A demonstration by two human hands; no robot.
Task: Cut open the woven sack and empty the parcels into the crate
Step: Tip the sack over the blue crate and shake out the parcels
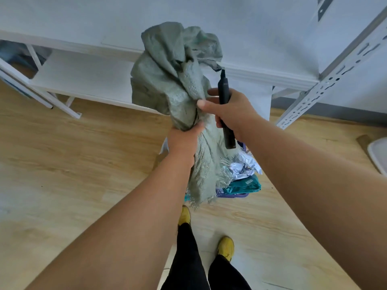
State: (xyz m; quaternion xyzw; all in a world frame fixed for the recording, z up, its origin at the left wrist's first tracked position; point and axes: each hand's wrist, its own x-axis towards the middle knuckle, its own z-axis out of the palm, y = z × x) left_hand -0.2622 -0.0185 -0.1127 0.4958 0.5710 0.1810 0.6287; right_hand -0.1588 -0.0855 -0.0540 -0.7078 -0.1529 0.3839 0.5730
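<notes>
A grey-green woven sack [167, 80] is lifted in front of me, bunched and crumpled, its frayed cut end hanging down over the crate. My left hand [184, 141] grips the sack at its gathered middle. My right hand [228, 107] pinches the sack with its thumb and holds a black utility knife [225, 109], whose tip points up. Below the sack, silver and teal parcels [244, 174] lie in a purple crate [232, 195], which the sack mostly hides.
A white shelf unit [79, 80] stands at the left against the wall, and a perforated metal rack post [326, 84] stands at the right. A white tray edge [379, 155] lies on the wood floor at the far right. My feet in yellow shoes [226, 245] are below the crate.
</notes>
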